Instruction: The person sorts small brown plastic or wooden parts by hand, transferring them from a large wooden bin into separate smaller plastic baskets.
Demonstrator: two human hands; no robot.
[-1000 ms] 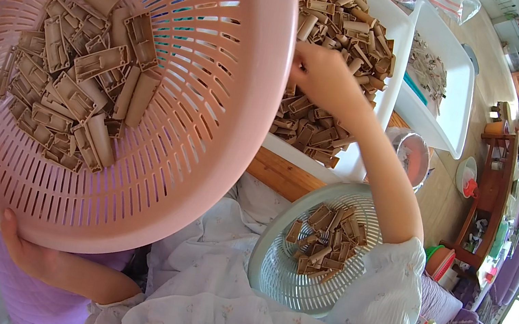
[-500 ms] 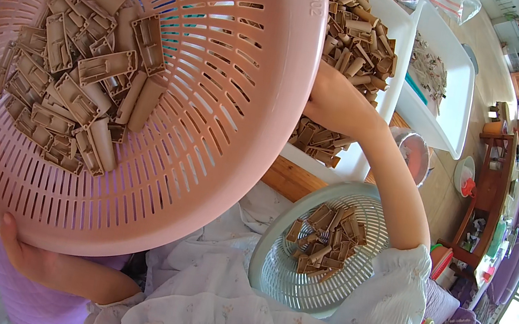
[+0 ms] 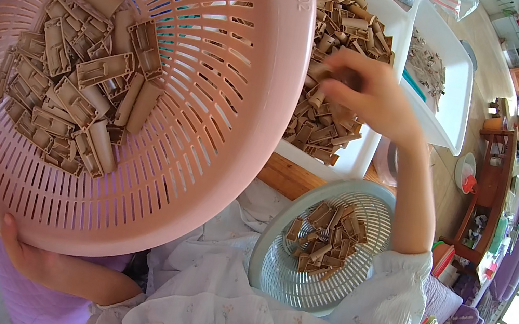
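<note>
While left hand [image 3: 27, 251] gripped pink basket [image 3: 282, 90] by lower rim, right hand [image 3: 375, 99] curled over brown pieces [image 3: 324, 132] in white bin [image 3: 401, 45], pieces just beneath fingers; whether any pinched, could not tell.

Pink basket [image 3: 270, 94] — held by left hand [image 3: 34, 259].

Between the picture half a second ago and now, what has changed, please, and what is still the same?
The right hand moved rightward, away from the pink basket's rim, and is now over the brown pieces in the white bin; blur hides whether its fingers hold one. The rim shifted slightly left. The left hand stays at the basket's lower edge; the pale green basket looks unchanged.
</note>
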